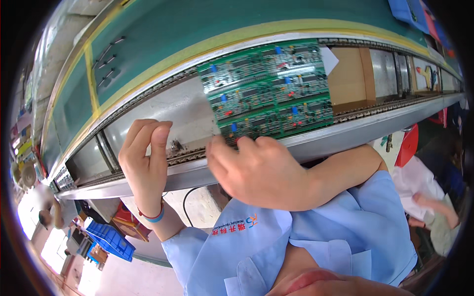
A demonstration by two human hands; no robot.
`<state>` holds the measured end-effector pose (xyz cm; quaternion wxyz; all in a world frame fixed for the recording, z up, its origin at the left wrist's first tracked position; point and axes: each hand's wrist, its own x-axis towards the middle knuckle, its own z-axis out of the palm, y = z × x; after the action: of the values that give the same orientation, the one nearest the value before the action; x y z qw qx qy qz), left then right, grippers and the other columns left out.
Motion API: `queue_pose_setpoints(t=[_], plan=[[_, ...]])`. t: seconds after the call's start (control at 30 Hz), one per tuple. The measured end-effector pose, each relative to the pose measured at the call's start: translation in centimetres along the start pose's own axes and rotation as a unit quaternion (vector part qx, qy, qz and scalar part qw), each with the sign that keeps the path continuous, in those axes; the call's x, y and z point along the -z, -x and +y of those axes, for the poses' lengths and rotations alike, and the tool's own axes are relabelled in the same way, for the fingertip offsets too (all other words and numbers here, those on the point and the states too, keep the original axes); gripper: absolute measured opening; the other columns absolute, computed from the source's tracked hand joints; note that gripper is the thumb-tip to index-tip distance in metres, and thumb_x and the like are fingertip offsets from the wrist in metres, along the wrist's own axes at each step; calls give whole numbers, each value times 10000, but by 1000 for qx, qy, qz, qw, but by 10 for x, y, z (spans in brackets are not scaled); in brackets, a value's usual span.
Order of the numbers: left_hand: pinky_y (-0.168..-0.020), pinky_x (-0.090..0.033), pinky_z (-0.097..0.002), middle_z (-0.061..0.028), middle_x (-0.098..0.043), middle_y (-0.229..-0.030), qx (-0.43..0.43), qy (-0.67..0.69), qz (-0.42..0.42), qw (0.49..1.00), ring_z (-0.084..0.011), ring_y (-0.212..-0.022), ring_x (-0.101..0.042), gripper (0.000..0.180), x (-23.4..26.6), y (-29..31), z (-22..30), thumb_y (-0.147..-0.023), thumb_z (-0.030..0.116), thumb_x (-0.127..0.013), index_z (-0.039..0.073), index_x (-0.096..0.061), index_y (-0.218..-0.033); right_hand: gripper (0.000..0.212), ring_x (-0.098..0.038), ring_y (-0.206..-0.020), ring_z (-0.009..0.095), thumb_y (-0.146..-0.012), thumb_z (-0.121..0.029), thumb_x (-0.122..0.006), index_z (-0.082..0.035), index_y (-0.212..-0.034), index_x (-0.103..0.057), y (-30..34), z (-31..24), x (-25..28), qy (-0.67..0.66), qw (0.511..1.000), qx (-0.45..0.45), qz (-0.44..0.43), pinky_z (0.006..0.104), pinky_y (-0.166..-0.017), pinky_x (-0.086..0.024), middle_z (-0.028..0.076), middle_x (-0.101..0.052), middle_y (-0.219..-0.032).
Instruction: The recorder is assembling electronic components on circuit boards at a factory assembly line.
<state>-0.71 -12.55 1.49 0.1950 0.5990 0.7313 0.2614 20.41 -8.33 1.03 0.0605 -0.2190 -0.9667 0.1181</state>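
Note:
A green circuit board point(269, 93), a panel of repeated sections with blue, red and black parts, lies across the two chain rails of a conveyor. My right hand point(261, 170) is at its near left corner, fingers bent and closed at the near edge; the fingertips are partly hidden and slightly blurred. Left of the board, my left hand point(145, 160) is raised over the near rail. Its thumb and fingers are pinched together, and anything between them is too small to make out. A red and blue band point(153, 214) circles my left wrist.
A metal edge point(311, 145) runs along the conveyor's near side. Beyond the far rail stretches a green work surface point(173, 29) with several dark thin pieces point(106, 61) on it. A cardboard box point(348, 74) sits right of the board. A blue crate point(111, 239) and other people are farther off.

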Motion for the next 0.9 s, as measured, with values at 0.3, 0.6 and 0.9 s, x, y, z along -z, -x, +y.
queue_pose_setpoints(t=[0.3,0.6,0.9], plan=[[-718,-463,-268,-66,-666,-848,189,-53,299,934,-151,-773,-596,227,68,134,-57,-991,174,-652,-31,-729,-931,86,-665,-690,269,-910,-172,-625,-105,-963,-638,46,60,22,-18,994,-104,-34,391,-562,-529,70,-584,-881],[-642,-506,-244,-33,-713,-773,255,-15,552,793,-102,-684,-641,263,158,238,-160,-979,248,-670,3,-765,-995,198,-652,-911,362,-954,-223,-631,-78,-1084,-670,161,202,55,65,941,-331,-38,438,-785,-504,152,-676,-1010],[-913,-526,-420,-156,-726,-1120,364,-207,599,682,-319,-1048,-688,317,213,246,-295,-925,230,-620,62,-701,-1181,228,-642,-951,439,-938,-218,-664,-13,-1037,-661,233,319,62,164,868,-467,-32,502,-795,-488,231,-682,-988]])
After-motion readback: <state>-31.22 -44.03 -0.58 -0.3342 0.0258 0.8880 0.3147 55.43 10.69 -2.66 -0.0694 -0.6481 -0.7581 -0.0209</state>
